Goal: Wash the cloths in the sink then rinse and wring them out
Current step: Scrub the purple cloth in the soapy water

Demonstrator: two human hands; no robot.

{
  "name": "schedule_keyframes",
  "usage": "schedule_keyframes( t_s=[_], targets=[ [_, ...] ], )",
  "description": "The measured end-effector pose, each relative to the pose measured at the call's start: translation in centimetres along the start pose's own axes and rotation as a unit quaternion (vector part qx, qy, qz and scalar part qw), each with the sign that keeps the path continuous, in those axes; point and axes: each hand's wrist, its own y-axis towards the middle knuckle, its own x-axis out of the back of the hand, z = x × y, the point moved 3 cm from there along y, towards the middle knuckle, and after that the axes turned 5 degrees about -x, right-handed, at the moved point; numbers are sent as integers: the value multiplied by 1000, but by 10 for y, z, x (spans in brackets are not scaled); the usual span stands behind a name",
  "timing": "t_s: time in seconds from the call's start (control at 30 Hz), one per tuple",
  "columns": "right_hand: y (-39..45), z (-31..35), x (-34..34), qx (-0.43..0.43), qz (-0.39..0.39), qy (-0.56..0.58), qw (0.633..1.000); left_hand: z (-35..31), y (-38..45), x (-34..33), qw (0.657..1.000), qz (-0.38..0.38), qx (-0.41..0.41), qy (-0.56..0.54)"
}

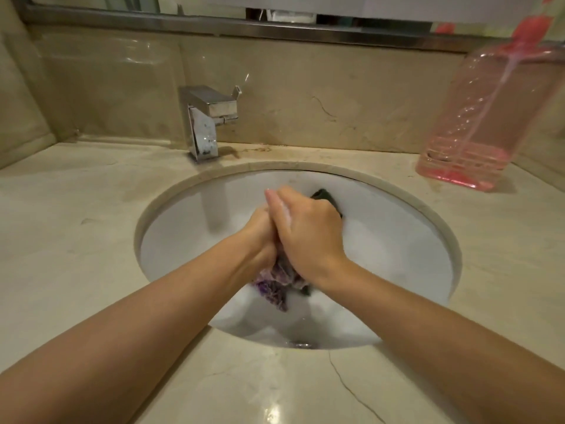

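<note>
Dim warm light, soft wide-angle blur

Purple cloth (276,289): mostly hidden between left hand (260,237) and right hand (308,237). Dark cloth (325,198): largely behind right hand. Pink pump bottle (477,117): top cut by right edge.

I can't read any text, label, brand, number or sign on my feed. The pink pump bottle (477,123) on the far right of the counter (76,240) is clear plastic with a bare wall: no label I can make out. The faucet (211,120) at far left-centre shows only plain metal faces, no maker's mark legible. The strip above the backsplash is too blurred for me to tell if anything is printed there.
</note>
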Motion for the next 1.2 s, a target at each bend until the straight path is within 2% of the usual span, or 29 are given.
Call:
schedule_keyframes(
  t_s=[0.03, 0.07, 0.13, 0.17, 0.23, 0.27, 0.3, 0.37, 0.4, 0.47, 0.5, 0.57, 0.63, 0.7, 0.77, 0.9, 1.0, 1.1, 1.17, 1.2],
  targets=[
    [-2, 1, -3, 15, 19, -5, 1000, 0, 1, 1, 1000, 1, 2, -12],
    [4, -9, -6, -19, 51, -20, 998, -1, -3, -1, 999, 36, 37, -12],
    [20, -43, -2, -171, 99, -62, 978, -7, -6, -6, 986, 130, 100, 33],
    [26, -57, 2, -212, 107, -82, 968, -12, -2, -5, 983, 142, 97, 64],
    [25, -69, 4, -224, 126, -88, 962, -20, 4, 1, 984, 127, 81, 100],
    [22, -67, 4, -213, 145, -45, 965, -25, 4, 4, 985, 117, 68, 108],
    [18, -64, 0, -205, 173, 41, 963, -28, 4, 6, 985, 119, 60, 108],
    [14, -51, -4, -251, 249, 244, 903, -30, 8, 10, 981, 128, 41, 137],
    [13, -52, -8, -259, 286, 250, 888, -32, 8, 11, 977, 128, 34, 165],
    [12, -51, -9, -206, 327, 145, 911, -32, 10, 14, 958, 126, -8, 258],
    [13, -54, -9, -184, 310, 124, 924, -33, 12, 15, 941, 129, -47, 309],
    [17, -53, 0, -187, 229, 175, 939, -33, 14, 17, 906, 157, -85, 385],
    [22, -51, 15, -244, 124, 273, 922, -28, 10, 18, 868, 222, -40, 443],
    [26, -53, 25, -288, 58, 330, 897, -24, 9, 19, 827, 264, -32, 495],
    [29, -61, 27, -294, 48, 296, 908, -25, 10, 17, 842, 249, -81, 472],
    [29, -78, 31, -318, -19, 219, 922, -35, 9, 12, 919, 159, -120, 340],
    [22, -51, 37, -260, -40, 221, 939, -38, 6, 7, 953, 111, -156, 236],
    [5, -12, 23, -169, 7, 204, 964, -32, -3, 0, 977, 74, -138, 141],
    [7, -8, 11, -156, -5, 124, 980, -26, -11, -8, 981, 81, -120, 130],
    [12, -11, 6, -178, -5, 94, 980, -23, -11, -10, 984, 83, -105, 114]
  ],
)
